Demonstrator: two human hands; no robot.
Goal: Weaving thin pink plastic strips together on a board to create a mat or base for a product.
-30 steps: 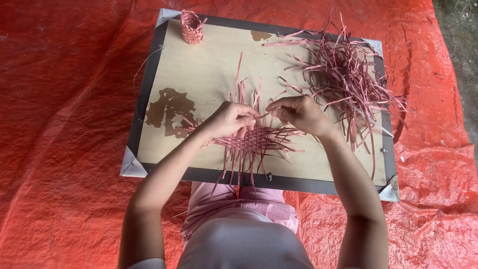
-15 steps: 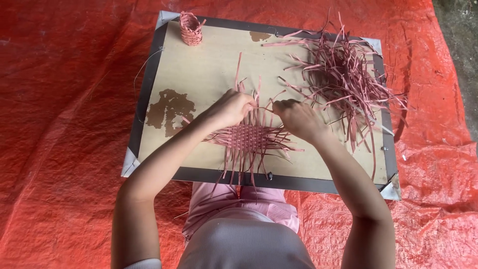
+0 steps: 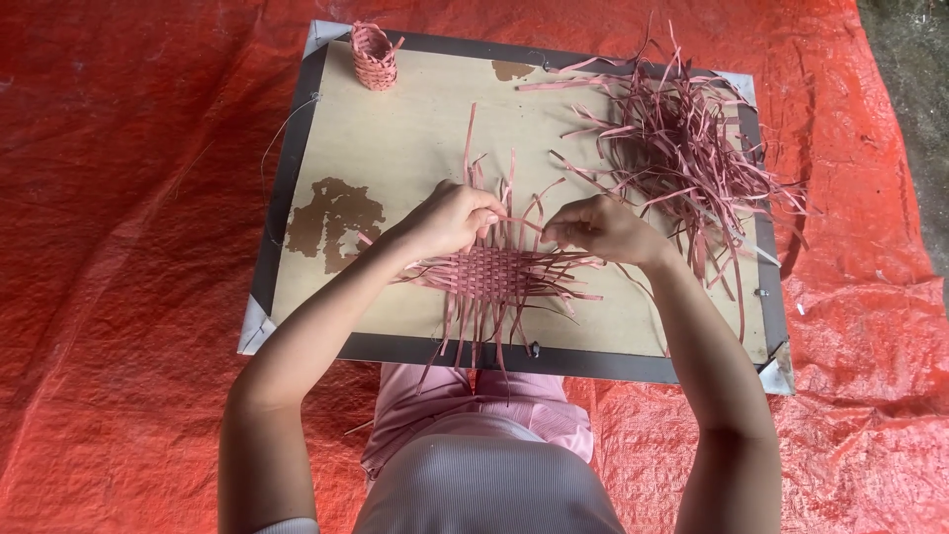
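Left hand [image 3: 450, 220]: fingers pressed together, pinching upright strips at the mat's far edge.
Right hand [image 3: 601, 227]: fingertips pinching one thin strip [image 3: 534, 223].
Woven mat [image 3: 491, 274]: flat, near the board's [image 3: 395, 158] front edge, centre.
Handling: light, limp, springy; probably frays, so hold strips close to the weave.
Loose strips [image 3: 682, 148]: heaped, far right corner.
Small basket [image 3: 374, 55]: far left corner.

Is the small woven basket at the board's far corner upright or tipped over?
Upright. The small woven basket stands on its base at the board's far left corner, opening upward.
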